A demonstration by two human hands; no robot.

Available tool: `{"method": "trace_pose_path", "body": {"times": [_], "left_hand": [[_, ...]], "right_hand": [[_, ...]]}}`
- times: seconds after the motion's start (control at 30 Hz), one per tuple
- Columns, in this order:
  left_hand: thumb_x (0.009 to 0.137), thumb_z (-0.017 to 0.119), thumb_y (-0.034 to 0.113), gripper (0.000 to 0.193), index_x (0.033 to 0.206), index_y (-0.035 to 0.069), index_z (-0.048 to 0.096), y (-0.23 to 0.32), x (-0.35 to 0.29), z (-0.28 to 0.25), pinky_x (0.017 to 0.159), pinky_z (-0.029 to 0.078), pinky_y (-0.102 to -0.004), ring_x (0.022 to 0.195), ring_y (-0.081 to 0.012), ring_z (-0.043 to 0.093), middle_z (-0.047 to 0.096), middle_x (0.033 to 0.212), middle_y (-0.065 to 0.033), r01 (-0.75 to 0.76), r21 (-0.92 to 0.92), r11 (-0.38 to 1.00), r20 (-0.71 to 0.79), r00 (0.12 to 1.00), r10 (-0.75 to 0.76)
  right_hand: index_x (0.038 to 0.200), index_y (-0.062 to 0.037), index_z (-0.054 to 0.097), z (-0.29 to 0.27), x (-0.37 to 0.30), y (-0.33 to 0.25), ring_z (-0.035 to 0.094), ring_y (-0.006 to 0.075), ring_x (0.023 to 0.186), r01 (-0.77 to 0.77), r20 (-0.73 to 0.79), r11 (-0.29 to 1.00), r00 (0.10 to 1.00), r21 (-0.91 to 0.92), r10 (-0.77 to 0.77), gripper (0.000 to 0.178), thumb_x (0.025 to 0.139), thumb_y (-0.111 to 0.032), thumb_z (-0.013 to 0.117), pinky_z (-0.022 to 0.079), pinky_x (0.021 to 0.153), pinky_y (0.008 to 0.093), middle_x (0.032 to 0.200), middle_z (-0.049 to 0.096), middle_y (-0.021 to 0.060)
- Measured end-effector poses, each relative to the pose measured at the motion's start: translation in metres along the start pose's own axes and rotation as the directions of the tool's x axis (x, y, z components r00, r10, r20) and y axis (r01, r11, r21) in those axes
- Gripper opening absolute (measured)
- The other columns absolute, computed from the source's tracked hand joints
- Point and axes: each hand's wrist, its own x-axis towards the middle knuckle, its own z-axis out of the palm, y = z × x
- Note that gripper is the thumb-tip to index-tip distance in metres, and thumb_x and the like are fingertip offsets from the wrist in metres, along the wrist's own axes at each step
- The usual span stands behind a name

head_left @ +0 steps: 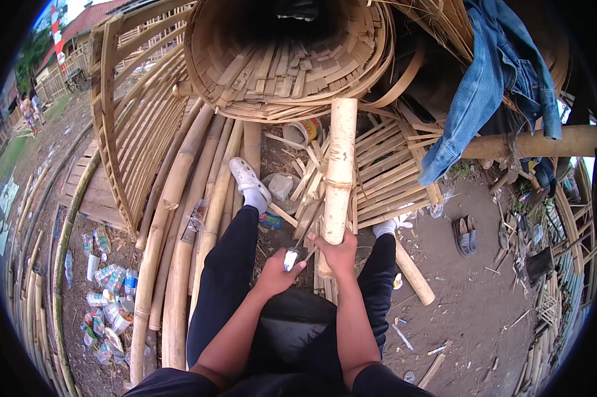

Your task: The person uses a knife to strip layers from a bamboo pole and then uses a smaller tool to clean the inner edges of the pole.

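My right hand [339,257] is wrapped round the near end of a short, thick bamboo piece [339,175], which stands up and away from me with a raised joint around its middle. My left hand [277,274], just left of it, is closed on the pale handle of a knife [305,228]. Its dark, narrow blade slants up beside the bamboo; part of it is hard to make out. Split bamboo strips [310,182] lie beneath and beyond both hands, between my outstretched legs.
Long bamboo poles [177,198] lie at left beside a slatted bamboo frame [143,149]. A large round woven basket [288,99] lies ahead, and a denim jacket [483,79] hangs at right. Discarded plastic cups [113,284] litter the left ground. Shoes [466,236] sit at right.
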Motion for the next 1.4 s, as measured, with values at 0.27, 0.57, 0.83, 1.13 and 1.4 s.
{"method": "trace_pose_path", "body": {"times": [0.27,0.57,0.83,1.13,1.4], "left_hand": [[0.084,0.075,0.034,0.043,0.100,-0.001,0.055,0.001,-0.009,-0.017,0.067,0.048,-0.0383,0.071,-0.0276,0.060,0.062,0.080,-0.0150,0.075,-0.033,0.997,0.033,0.997,-0.074],[0.087,0.073,0.029,0.035,0.095,0.002,0.054,-0.021,-0.003,-0.043,0.038,0.039,-0.0312,0.041,-0.0128,0.049,0.054,0.061,-0.0064,0.076,-0.191,0.979,0.075,0.995,-0.062],[0.085,0.074,0.025,0.032,0.089,-0.001,0.056,-0.024,0.009,-0.068,0.057,0.045,-0.0347,0.059,-0.0173,0.053,0.058,0.069,-0.0096,0.100,-0.162,0.982,0.152,0.985,-0.076],[0.088,0.071,0.018,0.022,0.087,0.001,0.056,-0.020,-0.001,-0.078,0.047,0.041,-0.0284,0.051,-0.0093,0.050,0.057,0.066,-0.0043,0.059,-0.216,0.975,0.208,0.978,-0.014],[0.094,0.065,0.018,0.018,0.087,0.005,0.054,0.029,-0.016,-0.094,0.037,0.032,-0.0233,0.046,-0.0044,0.043,0.045,0.063,0.0029,0.524,-0.503,0.688,0.408,0.845,-0.346]], "right_hand": [[0.106,0.0047,0.059,0.012,0.018,0.018,0.066,0.0166,0.085,0.164,-0.366,0.985,0.915,-0.045,-0.169,0.040,0.071,0.000,0.077,0.051,0.080,0.0303,0.097,0.069,0.0113],[0.104,0.0025,0.061,0.047,0.062,0.029,0.066,0.0154,0.085,0.200,-0.063,0.979,0.977,-0.038,-0.202,0.040,0.069,-0.002,0.080,0.052,0.079,0.0315,0.095,0.069,0.0081],[0.101,0.0033,0.059,0.068,0.067,0.037,0.063,0.0141,0.085,0.174,-0.231,0.981,0.954,-0.089,-0.190,0.037,0.067,0.000,0.075,0.050,0.078,0.0297,0.092,0.067,0.0077],[0.098,0.0047,0.058,0.083,0.035,0.030,0.063,0.0161,0.078,0.233,-0.512,0.967,0.821,-0.107,-0.254,0.036,0.067,0.000,0.076,0.050,0.074,0.0313,0.086,0.065,0.0091],[0.100,0.0043,0.057,0.087,0.031,0.036,0.062,0.0157,0.074,0.189,-0.454,0.982,0.875,-0.003,-0.170,0.037,0.069,0.000,0.077,0.050,0.073,0.0301,0.084,0.065,0.0091]]}}
